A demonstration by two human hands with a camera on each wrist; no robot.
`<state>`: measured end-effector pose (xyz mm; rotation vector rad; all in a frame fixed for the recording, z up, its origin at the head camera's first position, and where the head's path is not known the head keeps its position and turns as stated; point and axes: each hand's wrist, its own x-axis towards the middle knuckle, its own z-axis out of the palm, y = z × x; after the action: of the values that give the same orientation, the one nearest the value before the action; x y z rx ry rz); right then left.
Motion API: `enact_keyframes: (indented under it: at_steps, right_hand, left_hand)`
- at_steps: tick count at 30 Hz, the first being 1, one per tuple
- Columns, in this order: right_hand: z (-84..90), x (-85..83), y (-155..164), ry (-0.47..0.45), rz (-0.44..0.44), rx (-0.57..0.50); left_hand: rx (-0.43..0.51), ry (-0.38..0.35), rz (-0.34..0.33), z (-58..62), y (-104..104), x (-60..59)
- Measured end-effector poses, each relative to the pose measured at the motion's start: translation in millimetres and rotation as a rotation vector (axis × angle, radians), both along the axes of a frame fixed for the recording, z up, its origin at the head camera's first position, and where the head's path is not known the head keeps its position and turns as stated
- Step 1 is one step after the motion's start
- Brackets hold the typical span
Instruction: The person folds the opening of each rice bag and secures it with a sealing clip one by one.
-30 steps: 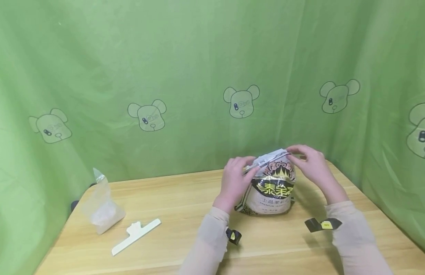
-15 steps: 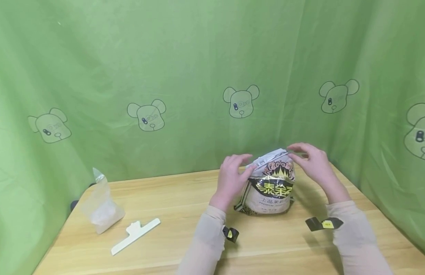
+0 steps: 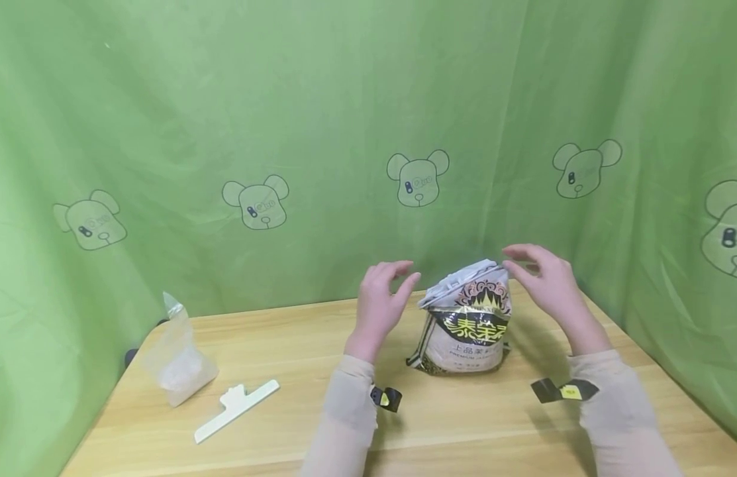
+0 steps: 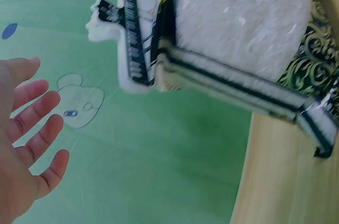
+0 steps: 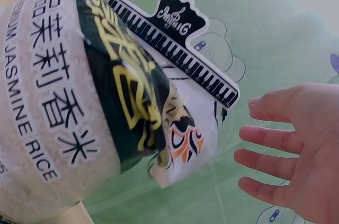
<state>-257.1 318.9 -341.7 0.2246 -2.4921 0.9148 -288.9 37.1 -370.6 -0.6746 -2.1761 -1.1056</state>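
A bag of jasmine rice point(image 3: 472, 338) stands on the table, its pale top folded over. A white clip with a black piano-key print point(image 5: 180, 46) sits across the folded top in the right wrist view; the left wrist view shows the same piano clip point(image 4: 135, 36) from its end. My left hand point(image 3: 380, 301) is held to the left of the bag, apart from it, fingers spread and loosely bent. At the bag's upper right corner hovers my right hand point(image 3: 543, 281); in the right wrist view its relaxed fingers point(image 5: 270, 139) hold nothing, with a small gap to the clip.
On the left of the wooden table point(image 3: 308, 417) stands a clear plastic bag with white contents point(image 3: 185, 371). A second white clip point(image 3: 237, 409) lies flat in front of it. Green curtains with bear heads point(image 3: 338, 132) close in the back and sides.
My left hand has let go of the bag's top left corner and drawn away to the left. The right hand has come slightly off the right corner. The rice bag stays in place.
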Motion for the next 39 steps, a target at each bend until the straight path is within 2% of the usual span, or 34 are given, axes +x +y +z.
enact_keyframes:
  at_steps: [8,16,22,28,33,39]
  right_hand:
    - [9.4,8.4,-9.1,0.044,-0.012,-0.021]
    - [16.4,20.4,-26.6,0.117,0.009,-0.024]
    - [21.9,25.1,-39.7,0.191,0.026,0.016]
    - [21.1,29.9,-49.7,0.227,0.068,0.047]
    - [19.8,32.8,-61.7,0.244,0.119,0.058]
    - [18.4,37.6,-75.6,0.271,0.153,0.077]
  left_hand:
    - [0.061,-0.042,0.023,8.5,-23.8,-4.0]
    - [0.172,-0.037,0.054,13.4,-53.2,-5.6]
    - [0.241,-0.062,0.096,16.9,-77.8,-7.0]
    - [0.286,-0.071,0.158,15.8,-100.5,-9.5]
    - [0.326,-0.095,0.203,16.2,-118.1,-7.1]
    - [0.36,-0.086,0.246,17.1,-137.1,-3.5]
